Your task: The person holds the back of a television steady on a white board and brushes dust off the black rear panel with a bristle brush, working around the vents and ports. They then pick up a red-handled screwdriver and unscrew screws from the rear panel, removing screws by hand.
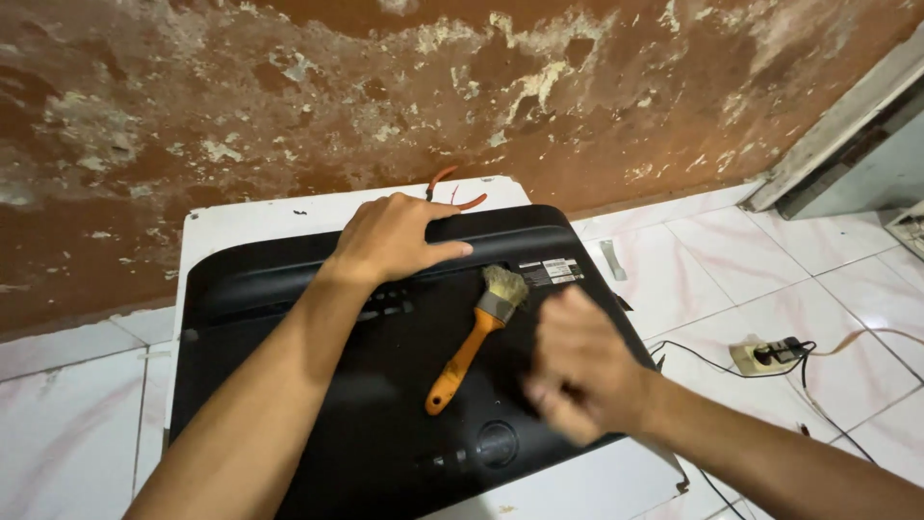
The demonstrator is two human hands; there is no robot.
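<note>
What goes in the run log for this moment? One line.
left hand flat on black back cover | right hand blurred above it | brush lying loose

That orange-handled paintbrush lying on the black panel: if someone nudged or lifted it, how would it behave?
The paintbrush looks light and stiff in its handle, so probably easy to lift. Its bristles would likely flex. The flat ferrule suggests it would slide rather than roll on the black panel.

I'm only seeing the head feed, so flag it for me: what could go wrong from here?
The right hand is blurred in motion beside the loose brush; it could knock it off the black panel. The panel overhangs the white board, so the left hand pressing its far edge might tip it.
</note>
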